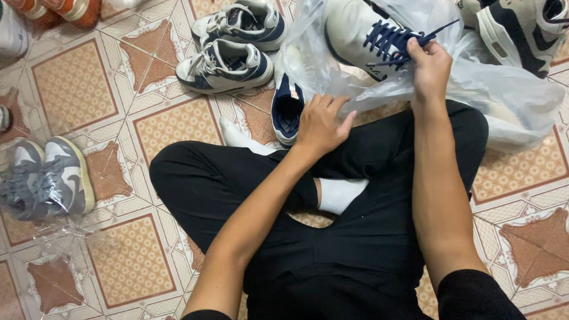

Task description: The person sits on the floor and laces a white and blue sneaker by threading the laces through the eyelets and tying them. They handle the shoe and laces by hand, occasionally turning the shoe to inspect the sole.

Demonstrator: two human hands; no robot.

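I sit cross-legged on a tiled floor in black trousers and white socks. A white sneaker with navy laces [361, 35] lies in a clear plastic bag [510, 95] in front of my knees. My right hand [430, 65] pinches the navy lace at the shoe's top. My left hand [320, 124] rests with fingers spread on the bag's near edge, beside the navy heel opening of a second sneaker [287, 109].
A white and navy sneaker pair [231, 47] stands at the back left. A grey pair [47, 178] lies in clear plastic at the left. More sneakers [521, 29] sit at the back right. Patterned floor tiles [172, 124] surround me.
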